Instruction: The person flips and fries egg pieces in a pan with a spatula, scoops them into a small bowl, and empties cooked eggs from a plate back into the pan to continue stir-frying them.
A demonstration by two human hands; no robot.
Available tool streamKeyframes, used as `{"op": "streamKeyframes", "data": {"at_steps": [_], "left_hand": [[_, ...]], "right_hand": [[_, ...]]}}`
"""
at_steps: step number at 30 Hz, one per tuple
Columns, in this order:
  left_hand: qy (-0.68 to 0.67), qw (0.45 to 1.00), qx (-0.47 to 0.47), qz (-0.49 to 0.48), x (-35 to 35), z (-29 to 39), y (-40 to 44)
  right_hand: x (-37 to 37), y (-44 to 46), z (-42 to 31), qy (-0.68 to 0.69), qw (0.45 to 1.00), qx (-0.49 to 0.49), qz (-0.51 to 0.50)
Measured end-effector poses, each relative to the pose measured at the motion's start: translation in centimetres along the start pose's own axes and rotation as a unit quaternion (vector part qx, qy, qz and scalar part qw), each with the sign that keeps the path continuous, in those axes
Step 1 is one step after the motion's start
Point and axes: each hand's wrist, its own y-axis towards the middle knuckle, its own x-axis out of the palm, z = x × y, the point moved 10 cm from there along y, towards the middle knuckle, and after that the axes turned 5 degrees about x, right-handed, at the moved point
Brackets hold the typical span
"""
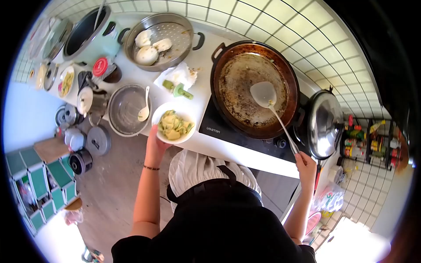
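My left hand point(155, 144) grips the near left side of a white bowl point(157, 115), at the counter's front edge. Pale yellow and green sliced food point(175, 126) fills the bowl. The handle of a metal spatula point(284, 123) is in my right hand point(305, 165), fingers wrapped round it. Its broad blade rests in or just above a large brown-stained pan point(239, 103), which sits on a black induction cooker point(215, 120). A thin oily film and dark marks cover the pan's bottom.
Left of the bowl stands a metal basin point(120, 125) with a white spoon point(144, 107). Behind are a steamer tray point(177, 50) with white buns, and a green peeler point(182, 92) by crumpled paper. A lidded pot point(325, 125) stands right of the pan, near a spice rack point(368, 144).
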Motion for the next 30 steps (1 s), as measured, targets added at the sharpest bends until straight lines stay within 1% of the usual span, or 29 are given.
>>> {"op": "streamKeyframes", "data": {"at_steps": [1,2,3,5,7,8,10,13,17,18,21,22,25,30], "left_hand": [[0.003,1.0,-0.001,0.0,-0.5,0.2,-0.1],[0.006,1.0,-0.001,0.001,-0.8,0.4,-0.1],[0.041,0.999,0.01,-0.005,-1.0,0.8,-0.2],[0.113,0.993,0.034,-0.017,-1.1,1.9,0.0],[0.117,0.992,0.031,-0.046,-0.7,2.2,0.6],[0.113,0.991,0.028,-0.062,-0.3,2.2,0.9],[0.116,0.989,0.026,-0.084,0.6,2.3,1.2],[0.158,0.979,0.016,-0.129,1.9,2.1,1.5],[0.181,0.963,-0.043,-0.194,4.7,0.7,0.7],[0.181,0.958,-0.04,-0.219,5.9,0.5,0.3],[0.19,0.943,-0.065,-0.264,7.4,-1.4,-0.8],[0.205,0.947,-0.074,-0.234,7.7,-2.0,-1.1],[0.217,0.93,-0.104,-0.277,10.2,-4.5,-3.2],[0.245,0.885,-0.172,-0.357,13.6,-11.4,-8.1]], "right_hand": [[0.6,-0.8,0.1,0.019,1.0,0.015,0.013],[1.3,-0.9,1.4,0.048,0.998,0.027,0.004],[2.3,-1.0,2.6,0.077,0.996,0.038,-0.005],[3.3,-1.9,2.6,0.066,0.996,0.063,0.006],[4.4,-2.4,3.7,0.079,0.994,0.079,0.018],[4.9,-2.4,4.4,0.071,0.995,0.07,0.022],[5.8,-3.2,4.9,0.093,0.992,0.082,0.028],[6.4,-4.8,4.8,0.116,0.987,0.095,0.063],[6.0,-7.0,4.8,0.125,0.984,0.079,0.104],[5.7,-7.6,4.8,0.129,0.982,0.071,0.119],[4.6,-9.4,5.5,0.159,0.974,0.073,0.142],[4.2,-10.0,5.7,0.168,0.971,0.075,0.151],[2.7,-12.0,6.7,0.179,0.965,0.064,0.179],[-0.5,-16.7,9.7,0.217,0.955,0.048,0.195]]}}
